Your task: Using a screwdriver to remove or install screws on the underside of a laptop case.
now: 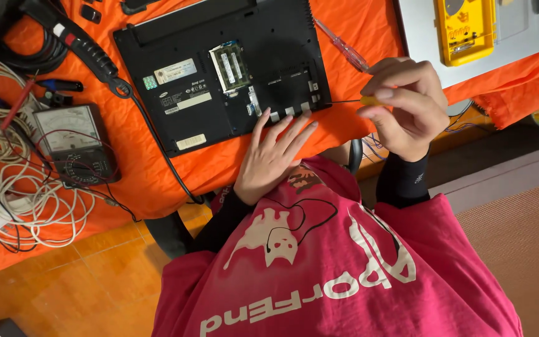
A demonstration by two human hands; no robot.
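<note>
Left hand (272,156) lies flat, fingers spread, on the near edge of the upturned black laptop (219,75) (memory bay open) on the orange cloth (357,25). Right hand (403,106) pinches a yellow-handled screwdriver (347,100), its tip apparently at the laptop's corner; a slip there could strip a screw or gouge the casing.

i have one view only, from the camera on the person's head, looking steeply down and close over the chest and both forearms. the table with its orange cloth (357,31) fills the upper frame, the tiled floor (95,274) the lower left. the overturned laptop (219,68) sits near the top centre. no second view shares anything.
</note>
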